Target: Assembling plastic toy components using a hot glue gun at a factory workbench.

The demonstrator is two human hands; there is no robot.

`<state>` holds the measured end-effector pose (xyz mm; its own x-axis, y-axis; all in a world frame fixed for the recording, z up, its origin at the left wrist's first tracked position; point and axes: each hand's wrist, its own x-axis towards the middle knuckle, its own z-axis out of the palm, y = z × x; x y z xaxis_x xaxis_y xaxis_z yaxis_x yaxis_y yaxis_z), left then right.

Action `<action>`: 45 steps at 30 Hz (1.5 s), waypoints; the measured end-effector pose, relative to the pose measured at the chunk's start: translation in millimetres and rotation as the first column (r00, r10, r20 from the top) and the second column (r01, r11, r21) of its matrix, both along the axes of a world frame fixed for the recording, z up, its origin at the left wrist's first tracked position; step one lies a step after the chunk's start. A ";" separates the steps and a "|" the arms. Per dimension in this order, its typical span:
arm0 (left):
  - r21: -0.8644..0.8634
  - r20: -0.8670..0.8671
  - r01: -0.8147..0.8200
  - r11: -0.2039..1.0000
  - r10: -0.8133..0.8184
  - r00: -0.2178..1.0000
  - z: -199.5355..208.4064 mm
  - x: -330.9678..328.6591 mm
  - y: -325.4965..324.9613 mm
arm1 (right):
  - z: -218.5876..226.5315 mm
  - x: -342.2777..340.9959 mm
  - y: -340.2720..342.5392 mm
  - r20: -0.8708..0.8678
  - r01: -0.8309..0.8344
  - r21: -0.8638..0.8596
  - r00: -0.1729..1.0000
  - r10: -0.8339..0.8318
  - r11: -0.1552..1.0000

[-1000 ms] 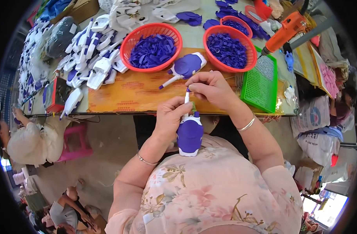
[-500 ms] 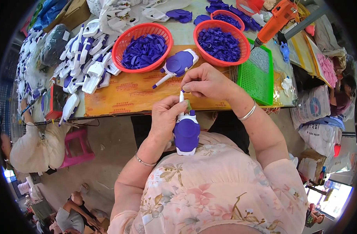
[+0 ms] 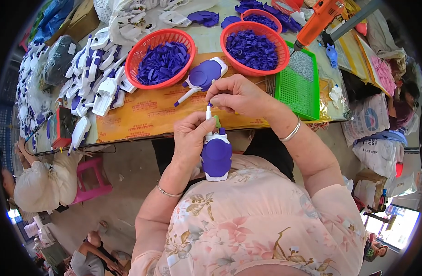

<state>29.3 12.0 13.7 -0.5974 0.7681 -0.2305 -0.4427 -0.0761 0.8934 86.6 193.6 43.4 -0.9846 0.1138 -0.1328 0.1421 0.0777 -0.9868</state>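
Note:
My left hand (image 3: pixel 191 133) is closed round the white stem of a purple-and-white plastic piece (image 3: pixel 216 158), a rounded purple body with white ends. Its body hangs below the fingers, close to my shirt, and a bit of green shows beside the stem. Just above the stem's tip, my right hand (image 3: pixel 234 94) pinches a small purple plastic part (image 3: pixel 210 104); I cannot tell whether part and tip touch. Beyond my hands a similar purple-and-white piece (image 3: pixel 205 76) lies on the table, its stem pointing toward me.
Red baskets of purple parts (image 3: pixel 129 69) (image 3: pixel 284 57) stand behind my hands. To the right are a green tray (image 3: pixel 314 87) of small metal bits and an orange power drill (image 3: pixel 317 23). White-and-purple pieces (image 3: pixel 107 89) heap up at left. Another person's sleeve (image 3: pixel 45 179) shows beyond a pink stool (image 3: pixel 93 179).
The table and baskets sit slightly further left and higher in view. My right fingers still hold the small purple part by the stem's tip, and my left grip stays the same.

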 end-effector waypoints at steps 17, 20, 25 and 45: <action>-0.029 -0.048 0.014 0.999 -0.015 0.999 1.8 6.6 -0.2 | 9.4 -1.6 2.1 0.018 -0.155 0.059 0.988 0.154 0.986; -0.030 -0.026 -0.001 1.000 0.000 1.000 0.2 8.2 -0.9 | 4.9 2.5 -5.3 0.012 -0.091 0.030 0.996 0.090 0.995; -0.051 -0.024 0.006 0.999 -0.008 1.000 -4.0 9.1 -2.7 | 0.4 9.6 -12.9 0.026 -0.030 -0.102 0.999 0.033 0.994; -0.037 0.102 -0.075 0.997 0.078 0.992 -2.1 -7.4 -2.6 | -9.7 47.1 -29.9 -0.054 0.263 -0.041 0.963 -0.265 0.964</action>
<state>21.9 9.4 11.6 -0.6255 0.7120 -0.3190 -0.5270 -0.0841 0.8457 133.7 163.7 33.7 -0.9262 0.3675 -0.0843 0.0954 0.0120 -0.9954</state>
